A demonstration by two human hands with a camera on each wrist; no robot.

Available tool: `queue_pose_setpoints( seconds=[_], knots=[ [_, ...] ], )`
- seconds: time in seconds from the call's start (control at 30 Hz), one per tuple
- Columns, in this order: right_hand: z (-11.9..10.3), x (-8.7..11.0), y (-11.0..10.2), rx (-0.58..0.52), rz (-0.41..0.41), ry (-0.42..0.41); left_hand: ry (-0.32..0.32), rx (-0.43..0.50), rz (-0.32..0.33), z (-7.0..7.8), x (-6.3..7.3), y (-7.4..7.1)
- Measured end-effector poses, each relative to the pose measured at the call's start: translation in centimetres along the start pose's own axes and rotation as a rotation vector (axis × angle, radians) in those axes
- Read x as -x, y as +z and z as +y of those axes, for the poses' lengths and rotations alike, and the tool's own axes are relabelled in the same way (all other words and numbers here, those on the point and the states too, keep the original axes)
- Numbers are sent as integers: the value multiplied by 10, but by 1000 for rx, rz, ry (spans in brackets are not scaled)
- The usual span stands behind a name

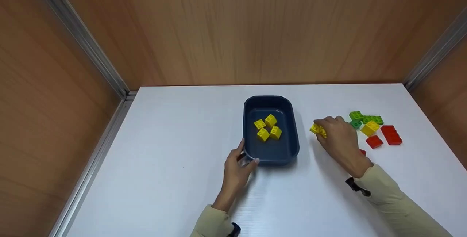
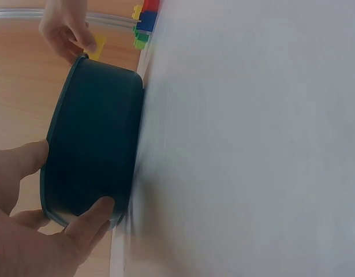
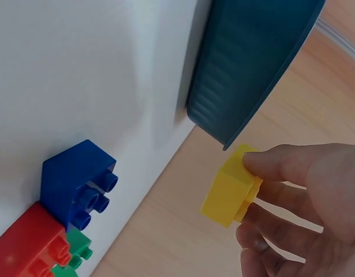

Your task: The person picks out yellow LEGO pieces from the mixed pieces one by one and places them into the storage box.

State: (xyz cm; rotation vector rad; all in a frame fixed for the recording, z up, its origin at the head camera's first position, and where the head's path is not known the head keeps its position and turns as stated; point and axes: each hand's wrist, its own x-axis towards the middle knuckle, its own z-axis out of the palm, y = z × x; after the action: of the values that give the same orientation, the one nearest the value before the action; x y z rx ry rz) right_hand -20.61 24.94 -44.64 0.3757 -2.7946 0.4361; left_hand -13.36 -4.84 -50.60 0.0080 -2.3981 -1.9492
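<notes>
Several yellow toy bricks (image 1: 263, 134) lie inside a dark blue plastic tub (image 1: 270, 156) on the white table. My left hand (image 1: 235, 171) holds the tub's near left corner, the thumb at the near rim and the fingers along the left side. To the right of the tub, my right hand (image 1: 339, 140) pinches another yellow brick (image 3: 230, 187) between thumb and fingers. The right wrist view shows that brick raised, its studs turned toward the palm. From the head, the hand partly covers it.
Right of my right hand lie red bricks (image 1: 391, 135), green bricks (image 1: 373, 119) and one more yellow brick (image 1: 370, 128). A blue brick (image 3: 79, 182) shows in the right wrist view. Wooden panels (image 1: 255, 29) stand behind the table and at both sides.
</notes>
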Motion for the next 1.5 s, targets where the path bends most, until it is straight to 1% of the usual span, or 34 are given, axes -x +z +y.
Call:
queue_pose_setpoints(
  seconds=[0.17,0.2,0.4,0.43,0.63,0.87,0.93,1.2,1.5],
  knots=[
    [-6,-4,-5,-13,21,-5,-12,-11,2,1,-1,0],
    [-8,-5,-6,-14,29,-9,-6,-11,3,1,-1,-1],
    [-15,-7,-7,-20,62,-39,-5,-15,0,1,-1,-1],
    [-17,-7,-7,-22,63,-41,-14,-13,-1,1,-1,-1],
    [-26,-9,-7,-43,43,-45,-26,-14,5,0,-1,0],
    [-37,-12,-7,-33,18,-40,-7,-18,16,0,0,0],
    [-40,-13,-7,-36,18,-43,2,-16,16,1,0,1],
    [-55,-18,-6,-62,30,-69,-6,-6,18,3,-1,0],
    [-76,-28,-5,-44,-51,-81,-14,-3,24,3,-1,1]
  ],
)
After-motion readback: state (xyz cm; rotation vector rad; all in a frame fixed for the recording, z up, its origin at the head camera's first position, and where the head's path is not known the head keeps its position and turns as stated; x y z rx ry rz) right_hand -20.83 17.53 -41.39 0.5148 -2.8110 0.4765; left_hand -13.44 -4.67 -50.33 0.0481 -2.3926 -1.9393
